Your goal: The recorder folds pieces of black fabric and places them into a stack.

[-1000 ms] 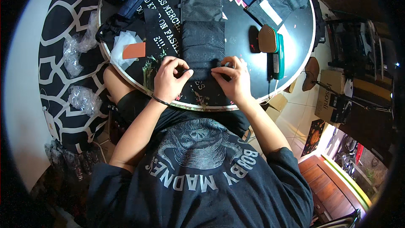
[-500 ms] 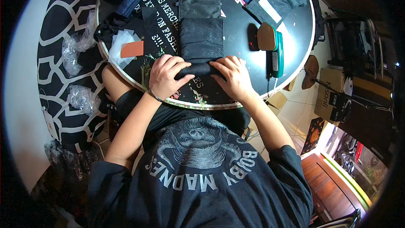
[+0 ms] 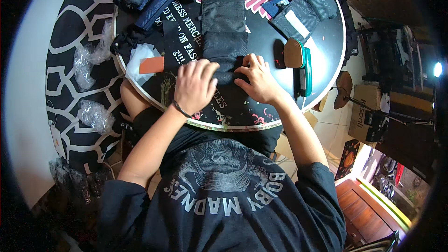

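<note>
You've got the near end of that long black fabric piece (image 3: 225, 49) turned into a short roll, far as I can tell, while the longer stretch beyond lies flat and unrolled on the round black table (image 3: 266, 37), right between your hands. Your right hand (image 3: 247, 72) looks to be pinching the roll's right end, thumb nearest you. Your left hand (image 3: 196, 81) is bent over the other end, but I can't tell if it's actually gripping. Container-wise, there's a cardboard box (image 3: 358, 123) off right, contents hidden, plus crumpled clear plastic (image 3: 95, 115) on your left, maybe bags; can't make out anything inside.
</note>
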Demonstrator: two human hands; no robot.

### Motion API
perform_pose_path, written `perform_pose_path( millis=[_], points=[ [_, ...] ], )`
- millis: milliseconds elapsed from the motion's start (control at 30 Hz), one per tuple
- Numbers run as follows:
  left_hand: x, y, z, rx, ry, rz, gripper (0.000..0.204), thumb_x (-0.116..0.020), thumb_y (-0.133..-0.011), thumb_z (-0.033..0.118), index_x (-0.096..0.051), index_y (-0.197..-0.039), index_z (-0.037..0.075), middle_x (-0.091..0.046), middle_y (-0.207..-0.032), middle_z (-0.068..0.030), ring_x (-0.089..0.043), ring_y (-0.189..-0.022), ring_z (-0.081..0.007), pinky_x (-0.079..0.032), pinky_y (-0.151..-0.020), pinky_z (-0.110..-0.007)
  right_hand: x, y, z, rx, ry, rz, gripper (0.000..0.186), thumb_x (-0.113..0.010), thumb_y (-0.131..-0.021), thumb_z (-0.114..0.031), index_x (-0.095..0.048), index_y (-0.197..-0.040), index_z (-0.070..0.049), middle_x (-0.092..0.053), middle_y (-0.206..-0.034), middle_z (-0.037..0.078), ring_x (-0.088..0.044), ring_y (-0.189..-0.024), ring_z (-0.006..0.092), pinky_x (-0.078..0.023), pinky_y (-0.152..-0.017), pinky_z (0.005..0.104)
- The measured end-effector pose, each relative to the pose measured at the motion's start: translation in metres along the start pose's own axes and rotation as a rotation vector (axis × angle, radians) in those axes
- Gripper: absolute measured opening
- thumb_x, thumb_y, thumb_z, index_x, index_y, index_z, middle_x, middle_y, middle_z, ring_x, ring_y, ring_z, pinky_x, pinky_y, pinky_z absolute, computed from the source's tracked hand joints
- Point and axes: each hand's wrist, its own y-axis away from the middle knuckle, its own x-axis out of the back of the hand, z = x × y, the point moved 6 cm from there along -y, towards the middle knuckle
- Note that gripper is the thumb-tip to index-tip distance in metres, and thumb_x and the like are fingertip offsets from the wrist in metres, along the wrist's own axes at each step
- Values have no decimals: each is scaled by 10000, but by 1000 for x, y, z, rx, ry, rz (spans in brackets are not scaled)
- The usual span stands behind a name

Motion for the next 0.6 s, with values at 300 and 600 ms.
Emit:
perform_pose_path(
  millis=[300, 600],
  points=[
    [-28, -11, -4, -15, 91, 27, 226, -713, -1009, 237, -672, -1205, 132, -687, -1202, -27, -620, -1186, -247, -461, -1027, -437, 0, 12, -23, 7, 5, 363, 348, -733, -901, -90, -764, -1248, -84, -643, -1213, 131, -590, -1174, 357, -472, -1049, 472],
    [-35, -35, -20, -2, 74, -1, 160, -681, -1027, 234, -703, -1152, 137, -691, -1078, -38, -669, -1057, -246, -496, -942, -423, -17, -14, -36, 197, 227, 343, 417, -681, -844, -34, -688, -1260, -4, -722, -1215, 149, -666, -1188, 304, -512, -1087, 402]
  ],
)
